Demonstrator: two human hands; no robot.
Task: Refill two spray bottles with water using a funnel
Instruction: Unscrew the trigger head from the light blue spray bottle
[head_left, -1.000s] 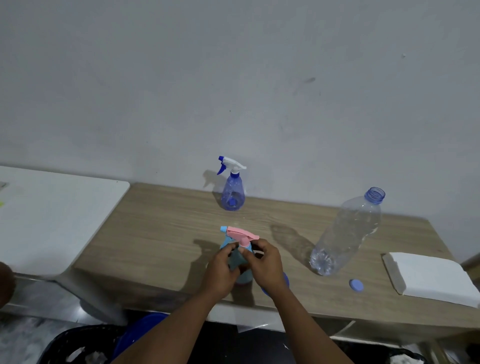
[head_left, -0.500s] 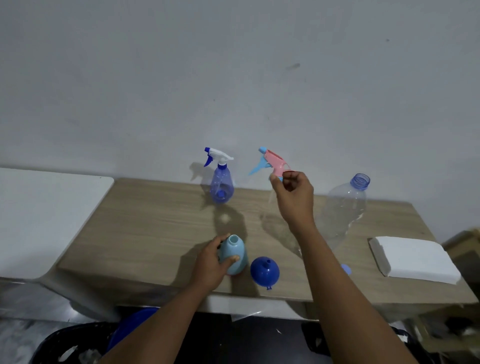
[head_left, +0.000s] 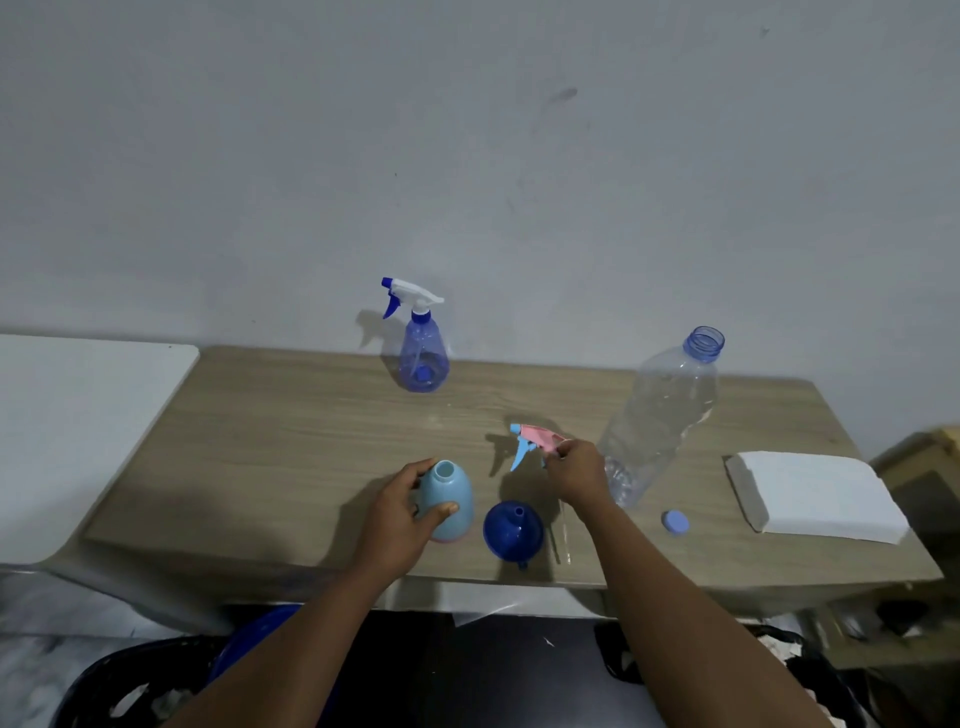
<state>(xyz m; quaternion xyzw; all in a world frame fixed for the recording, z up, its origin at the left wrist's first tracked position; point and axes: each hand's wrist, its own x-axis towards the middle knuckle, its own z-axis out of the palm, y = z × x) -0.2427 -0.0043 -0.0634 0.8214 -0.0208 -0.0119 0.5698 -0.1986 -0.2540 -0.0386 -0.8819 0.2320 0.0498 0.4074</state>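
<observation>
My left hand (head_left: 402, 512) grips a light blue spray bottle (head_left: 448, 499) that stands near the table's front edge with its neck uncovered. My right hand (head_left: 576, 473) holds that bottle's pink and blue spray head (head_left: 535, 441) low over the table; its clear dip tube trails toward the front edge. A dark blue funnel (head_left: 513, 530) rests upside down, spout up, between my hands. A translucent blue spray bottle (head_left: 422, 348) with a white trigger stands by the wall. A large clear water bottle (head_left: 660, 415), cap off, stands to the right.
A small blue cap (head_left: 675, 521) lies on the wooden table (head_left: 291, 441) near its front right. A folded white cloth (head_left: 815, 493) lies at the right end. A white surface (head_left: 78, 426) adjoins the table on the left. Dark bins sit on the floor below.
My right hand unscrewed the pink spray head, lifted it high off the light blue bottle, then lowered it toward the table right of the bottle. The funnel came into view.
</observation>
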